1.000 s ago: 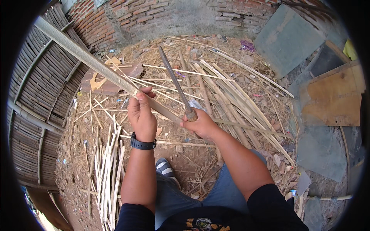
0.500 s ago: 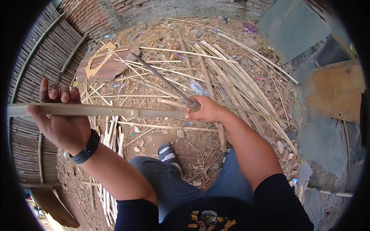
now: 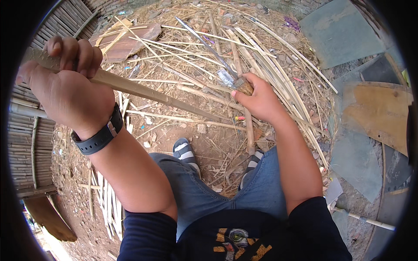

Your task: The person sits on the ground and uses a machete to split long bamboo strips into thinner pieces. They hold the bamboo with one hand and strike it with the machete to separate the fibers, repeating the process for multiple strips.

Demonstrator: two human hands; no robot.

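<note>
My left hand (image 3: 65,85), with a black watch on the wrist, grips a long flat bamboo strip (image 3: 148,93) near its upper left end. The strip slants down to the right and ends near my right hand. My right hand (image 3: 257,98) is closed around the wooden handle of a long knife (image 3: 209,45), whose thin blade points up and to the left over a heap of bamboo slats. My knees in blue jeans and striped sandals lie just below the strip.
Split bamboo slats and shavings (image 3: 270,56) cover the dirt ground ahead. A woven bamboo panel (image 3: 26,130) stands at the left, a bundle of pale strips (image 3: 106,204) lies by my left leg, and flat grey and brown boards (image 3: 370,113) lie at the right.
My left hand has pulled the bamboo strip further left and closer to the camera, tilting it from near level to a downward slant. My right hand with the knife has barely shifted.
</note>
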